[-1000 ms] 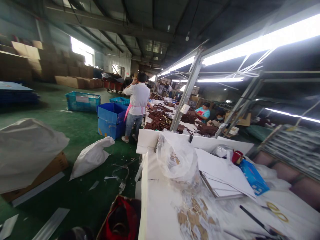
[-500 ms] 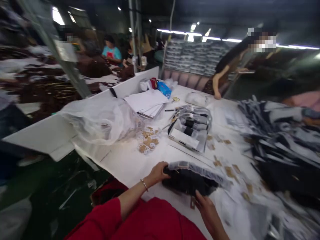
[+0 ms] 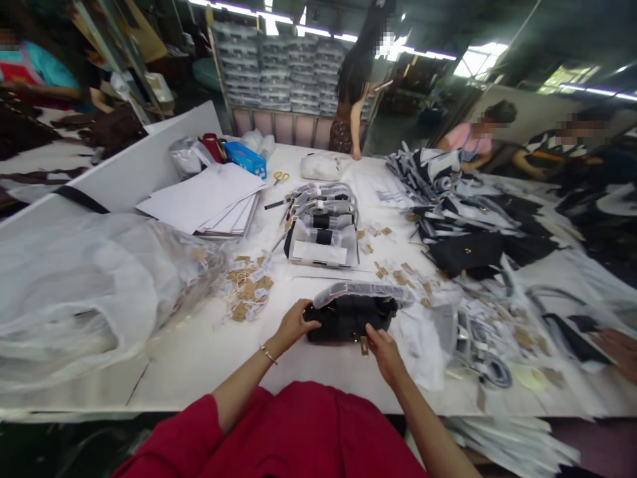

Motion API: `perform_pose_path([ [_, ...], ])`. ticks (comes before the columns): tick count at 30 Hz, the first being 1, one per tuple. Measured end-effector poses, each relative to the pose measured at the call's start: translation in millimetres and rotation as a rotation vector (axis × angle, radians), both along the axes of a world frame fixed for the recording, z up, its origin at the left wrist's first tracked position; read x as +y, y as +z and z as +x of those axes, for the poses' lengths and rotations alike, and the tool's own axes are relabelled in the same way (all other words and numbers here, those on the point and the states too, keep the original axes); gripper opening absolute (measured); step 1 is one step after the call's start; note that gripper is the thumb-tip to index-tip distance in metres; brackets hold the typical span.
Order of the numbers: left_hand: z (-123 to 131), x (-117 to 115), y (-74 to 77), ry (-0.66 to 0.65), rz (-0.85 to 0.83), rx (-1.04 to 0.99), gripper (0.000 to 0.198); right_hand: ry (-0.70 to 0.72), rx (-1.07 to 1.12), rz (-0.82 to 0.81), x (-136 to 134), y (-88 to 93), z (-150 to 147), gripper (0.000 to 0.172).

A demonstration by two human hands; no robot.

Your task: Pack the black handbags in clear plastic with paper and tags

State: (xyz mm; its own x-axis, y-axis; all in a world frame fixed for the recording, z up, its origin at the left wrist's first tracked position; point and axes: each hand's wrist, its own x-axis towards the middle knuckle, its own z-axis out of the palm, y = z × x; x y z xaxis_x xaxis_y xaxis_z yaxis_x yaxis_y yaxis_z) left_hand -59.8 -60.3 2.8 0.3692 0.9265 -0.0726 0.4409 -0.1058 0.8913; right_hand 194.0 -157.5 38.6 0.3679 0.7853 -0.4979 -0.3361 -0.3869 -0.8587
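Note:
A small black handbag (image 3: 343, 320) rests on the white table in front of me, its handle (image 3: 365, 291) wrapped in clear plastic. My left hand (image 3: 297, 323) grips the bag's left end, thumb in front and fingers behind. At the lower right front edge, my right hand (image 3: 383, 348) has its fingers closed on the bag, beside a small tan tag (image 3: 364, 346) that hangs there. Beyond the bag, several wrapped bags with grey padded handles (image 3: 323, 229) stand in a row.
Tan tags with strings (image 3: 249, 285) lie left of the bag. A plastic sack (image 3: 99, 285), papers (image 3: 204, 196), a blue box (image 3: 245, 159) and yellow scissors (image 3: 281, 176) lie further left and back. Black bag pieces (image 3: 468, 252) heap on the right; co-workers sit and stand beyond.
The view has swung to the right and levelled. Both hands still hold the handbag; my right hand has come against its front edge near the tag.

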Motion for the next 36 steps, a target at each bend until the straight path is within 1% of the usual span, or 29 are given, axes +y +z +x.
perform_pose_path([
  [2, -6, -2, -3.0, -0.035, -0.051, -0.058, 0.048, -0.014, -0.009, -0.013, -5, -2.9, -3, 0.046],
  [4, -9, -4, -6.8, -0.054, -0.078, -0.098, 0.058, -0.018, -0.014, -0.031, -8, -5.1, -6, 0.046],
  [6, -7, -7, -11.2, -0.076, -0.073, -0.135, 0.073, -0.033, -0.012, -0.050, -8, -6.0, -9, 0.047],
  [7, -5, -7, -13.2, -0.086, -0.072, -0.159, 0.078, -0.047, -0.013, -0.059, -7, -5.9, -10, 0.047],
  [8, -1, -6, -14.8, -0.088, -0.083, -0.183, 0.079, -0.063, -0.017, -0.067, -4, -5.3, -11, 0.048],
  [10, 6, -1, -15.9, -0.050, -0.148, -0.210, 0.068, -0.081, -0.031, -0.075, 4, -2.3, -12, 0.050],
  [13, 14, 14, -11.0, 0.040, -0.259, -0.193, 0.051, -0.063, -0.043, -0.070, 19, 7.9, -9, 0.047],
  [15, 15, 23, -5.6, 0.033, -0.320, -0.187, 0.047, -0.067, -0.020, -0.044, 30, 16.8, -5, 0.043],
  [18, 9, 26, -3.3, -0.045, -0.494, -0.233, 0.046, -0.105, 0.042, -0.052, 44, 25.4, -2, 0.039],
  [20, 2, 21, -9.5, -0.080, -0.602, -0.268, 0.050, -0.085, 0.040, -0.114, 50, 23.4, -4, 0.040],
  [21, -2, 16, -14.8, -0.073, -0.628, -0.267, 0.053, -0.055, 0.017, -0.148, 51, 19.9, -6, 0.042],
  [23, -10, 5, -27.7, -0.002, -0.646, -0.250, 0.058, 0.027, -0.059, -0.188, 51, 9.9, -13, 0.045],
  [25, -16, -6, -39.6, 0.069, -0.682, -0.265, 0.063, 0.087, -0.141, -0.188, 48, 0.7, -20, 0.049],
  [27, -21, -13, -47.1, 0.086, -0.751, -0.325, 0.067, 0.113, -0.215, -0.162, 43, -2.4, -26, 0.050],
  [29, -24, -17, -50.0, 0.081, -0.813, -0.380, 0.067, 0.132, -0.300, -0.141, 35, 2.7, -26, 0.050],
  [31, -26, -17, -50.2, 0.086, -0.831, -0.409, 0.063, 0.150, -0.398, -0.158, 23, 13.7, -21, 0.051],
  [34, -27, -11, -50.1, 0.106, -0.787, -0.393, 0.060, 0.174, -0.513, -0.246, -9, 28.3, -5, 0.053],
  [36, -25, -6, -50.9, 0.122, -0.729, -0.357, 0.058, 0.182, -0.508, -0.339, -36, 29.3, 7, 0.055],
])
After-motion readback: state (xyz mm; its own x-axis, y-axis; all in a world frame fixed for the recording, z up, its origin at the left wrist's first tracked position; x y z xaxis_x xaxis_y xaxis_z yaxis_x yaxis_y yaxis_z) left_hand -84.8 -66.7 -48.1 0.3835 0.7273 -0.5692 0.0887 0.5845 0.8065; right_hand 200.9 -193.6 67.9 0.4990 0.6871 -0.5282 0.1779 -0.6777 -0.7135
